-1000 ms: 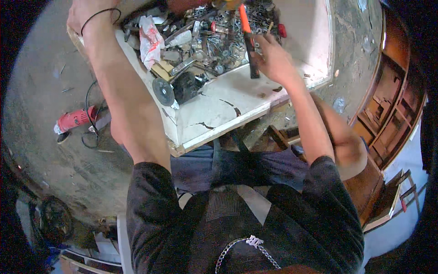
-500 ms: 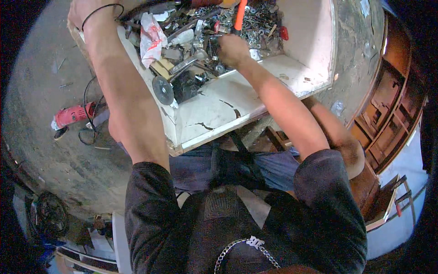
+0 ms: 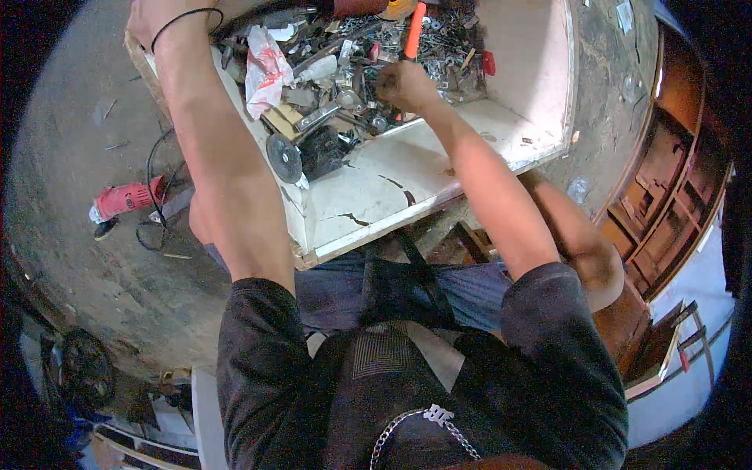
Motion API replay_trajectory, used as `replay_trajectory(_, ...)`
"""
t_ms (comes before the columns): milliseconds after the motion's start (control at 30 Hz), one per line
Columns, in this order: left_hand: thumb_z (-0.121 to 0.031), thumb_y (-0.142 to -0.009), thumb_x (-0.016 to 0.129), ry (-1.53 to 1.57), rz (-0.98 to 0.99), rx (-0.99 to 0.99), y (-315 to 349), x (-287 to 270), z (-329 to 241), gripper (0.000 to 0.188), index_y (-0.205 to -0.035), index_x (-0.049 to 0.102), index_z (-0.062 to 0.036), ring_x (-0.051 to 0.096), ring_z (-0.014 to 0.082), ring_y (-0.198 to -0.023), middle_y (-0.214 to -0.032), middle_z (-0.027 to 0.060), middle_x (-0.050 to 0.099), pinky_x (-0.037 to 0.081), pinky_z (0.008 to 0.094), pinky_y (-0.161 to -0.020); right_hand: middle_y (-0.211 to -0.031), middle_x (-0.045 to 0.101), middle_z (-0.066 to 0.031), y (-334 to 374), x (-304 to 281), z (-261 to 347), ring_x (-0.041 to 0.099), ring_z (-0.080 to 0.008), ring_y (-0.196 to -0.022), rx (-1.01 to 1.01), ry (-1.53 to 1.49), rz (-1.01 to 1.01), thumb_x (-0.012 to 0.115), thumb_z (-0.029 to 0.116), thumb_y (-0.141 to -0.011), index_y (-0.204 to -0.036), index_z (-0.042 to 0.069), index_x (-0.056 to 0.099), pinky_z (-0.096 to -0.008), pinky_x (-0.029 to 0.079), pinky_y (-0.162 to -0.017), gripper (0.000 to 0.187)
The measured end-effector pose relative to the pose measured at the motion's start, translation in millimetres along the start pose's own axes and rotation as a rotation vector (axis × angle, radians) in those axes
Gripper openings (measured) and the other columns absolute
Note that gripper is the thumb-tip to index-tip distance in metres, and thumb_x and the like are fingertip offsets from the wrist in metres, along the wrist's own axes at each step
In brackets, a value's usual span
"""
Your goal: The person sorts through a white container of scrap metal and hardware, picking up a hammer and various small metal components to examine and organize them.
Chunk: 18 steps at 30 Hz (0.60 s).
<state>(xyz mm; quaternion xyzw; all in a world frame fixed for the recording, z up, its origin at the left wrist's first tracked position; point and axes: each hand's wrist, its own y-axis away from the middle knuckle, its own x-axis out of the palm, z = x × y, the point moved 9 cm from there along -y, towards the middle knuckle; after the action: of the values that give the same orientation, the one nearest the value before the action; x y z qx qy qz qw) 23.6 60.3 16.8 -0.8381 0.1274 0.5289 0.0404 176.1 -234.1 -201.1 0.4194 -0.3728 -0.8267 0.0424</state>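
Note:
My right hand [image 3: 407,86] is closed in a fist around a tool with an orange handle [image 3: 415,31]. The handle points up and away, and the tool's working end cannot be made out. Beneath that hand, loose metal hardware [image 3: 446,63] fills a white wooden box [image 3: 376,196] with chipped paint. My left hand [image 3: 142,22] is at the box's far left corner, partly cut off by the picture's edge, its fingers hidden. A crumpled white and red plastic bag [image 3: 265,70], a dark grinding disc [image 3: 283,158] and a silver metal tool [image 3: 317,116] lie between my arms.
A red angle grinder [image 3: 129,200] with a black cord [image 3: 150,176] lies on the floor left of the box. Brown wooden shelving [image 3: 666,172] stands at the right. A small red piece [image 3: 489,63] is at the box's right wall. Part of another person's foot [image 3: 398,8] shows at the top.
The view has shifted slightly, moving the box and grinder a little right. My right hand stays closed on the orange handle, almost in the same place. My left hand remains at the box's corner.

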Motion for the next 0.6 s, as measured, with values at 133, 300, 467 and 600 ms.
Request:
replay_trajectory(133, -0.049, -0.084, 0.062, 0.000, -0.010, -0.003, 5.6, -8.6, -4.1, 0.043, -0.108, 0.073, -0.0154, 0.067, 0.0322, -0.101, -0.106, 0.0135, 0.071, 0.051, 0.0407, -0.088, -0.087, 0.073, -0.0102, 10.8, -9.3, -18.8, 0.069, -0.0264, -0.077, -0.027, -0.373, 0.065, 0.072, 0.025, -0.077, -0.099, 0.012, 0.073, -0.0390, 0.056, -0.073, 0.025)
replay_trajectory(300, -0.050, -0.084, 0.062, -0.009, -0.034, 0.043, 3.2, -3.4, 3.2, 0.043, -0.109, 0.072, -0.0162, 0.067, 0.0319, -0.101, -0.106, 0.0140, 0.071, 0.051, 0.0406, -0.088, -0.086, 0.070, -0.0018, 56.1, -74.5, -25.4, 0.062, -0.0083, -0.073, 0.082, -0.561, 0.055, 0.070, 0.019, -0.088, -0.115, 0.010, 0.070, -0.0270, 0.052, -0.061, 0.028)
replay_trajectory(467, -0.051, -0.083, 0.061, -0.057, -0.024, -0.016, 8.8, -7.4, -11.8, 0.043, -0.108, 0.073, -0.0177, 0.068, 0.0308, -0.099, -0.104, 0.0117, 0.071, 0.052, 0.0400, -0.086, -0.084, 0.071, -0.0139, 70.0, -100.3, -121.8, 0.068, -0.0271, -0.072, -0.008, 0.223, -0.102, 0.069, 0.014, -0.080, -0.102, 0.008, 0.072, -0.0394, 0.053, -0.067, 0.023)
replay_trajectory(600, -0.052, -0.083, 0.062, -0.074, -0.052, -0.022, 7.1, -6.1, -7.1, 0.044, -0.108, 0.073, -0.0180, 0.068, 0.0303, -0.098, -0.103, 0.0110, 0.072, 0.052, 0.0400, -0.086, -0.078, 0.068, -0.0208, 62.1, -56.4, -125.4, 0.067, -0.0386, -0.076, -0.079, 0.513, 0.241, 0.064, 0.012, -0.073, -0.082, 0.003, 0.069, -0.0446, 0.054, -0.070, 0.013)
